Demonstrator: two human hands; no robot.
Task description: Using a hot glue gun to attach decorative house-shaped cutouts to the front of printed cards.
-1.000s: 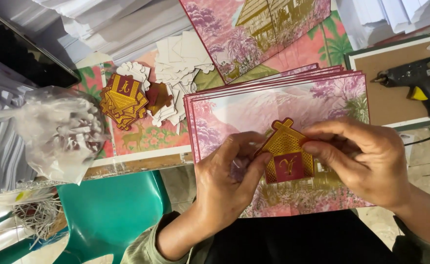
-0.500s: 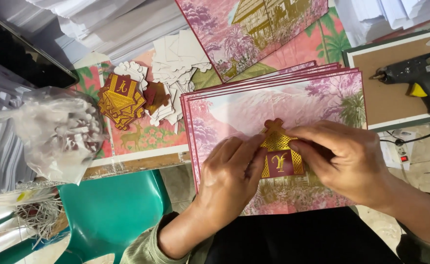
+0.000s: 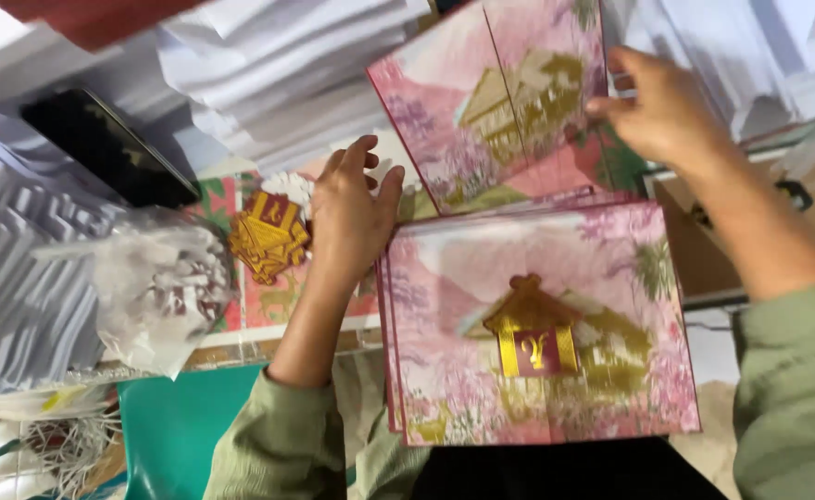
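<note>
Whereas both hands were pressing the gold-and-maroon house cutout [image 3: 530,326] down onto the top pink card [image 3: 542,324] a moment ago, they have now let it go and moved up and apart. The cutout sits alone at the card's centre, flat and untouched, so the sticking of that piece looks finished. The card tops a small stack at the lower middle of the view, above the lap.

The left hand [image 3: 352,215] has travelled to about ten o'clock from the cutout. Its fingers are spread and loosely extended, gripping nothing; it hovers over, or perhaps rests on, pale paper pieces just beside a pile of matching gold-and-maroon cutouts [image 3: 267,233] at its nine o'clock. Motion blur keeps me from telling whether the fingertips touch anything.

The right hand [image 3: 669,116] has gone to about one o'clock, where its fingers curl against the right edge of another pink printed card [image 3: 493,102] lying tilted above the stack. It seems to pinch that edge, though the blur leaves the grip uncertain.

Judging from this, one card is done and the hands are turning to fresh stock: a spare cutout on the left, a second card on the right.

A clear plastic bag [image 3: 159,287] lies at nine o'clock, a dark phone [image 3: 109,148] at ten, and white paper stacks [image 3: 287,74] fill the top.
</note>
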